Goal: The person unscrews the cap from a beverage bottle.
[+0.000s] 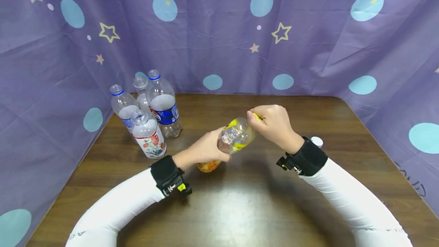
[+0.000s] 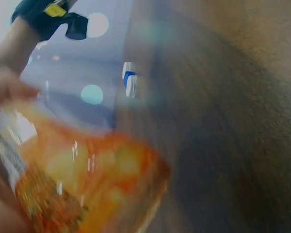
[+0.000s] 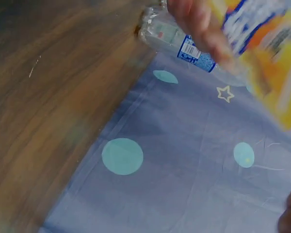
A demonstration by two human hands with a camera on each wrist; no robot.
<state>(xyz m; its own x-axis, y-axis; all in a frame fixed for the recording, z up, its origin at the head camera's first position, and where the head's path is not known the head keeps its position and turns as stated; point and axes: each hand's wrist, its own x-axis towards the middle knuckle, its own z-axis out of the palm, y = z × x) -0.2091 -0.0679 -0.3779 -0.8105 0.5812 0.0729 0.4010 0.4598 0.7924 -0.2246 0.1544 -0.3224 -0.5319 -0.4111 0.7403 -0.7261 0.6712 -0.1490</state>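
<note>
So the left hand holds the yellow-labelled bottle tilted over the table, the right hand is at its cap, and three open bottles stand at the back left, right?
Not quite: the head view shows four open bottles at the back left, not three. The rest holds: the left hand holds the yellow-labelled bottle tilted over the table, and the right hand is at its cap end.

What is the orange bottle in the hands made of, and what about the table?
The orange bottle looks like clear, glossy plastic: light glints on it and its contents show through, with a printed yellow label wrapped round. The table looks like dark brown wood or wood-look laminate: grain streaks and a soft sheen show.
</note>
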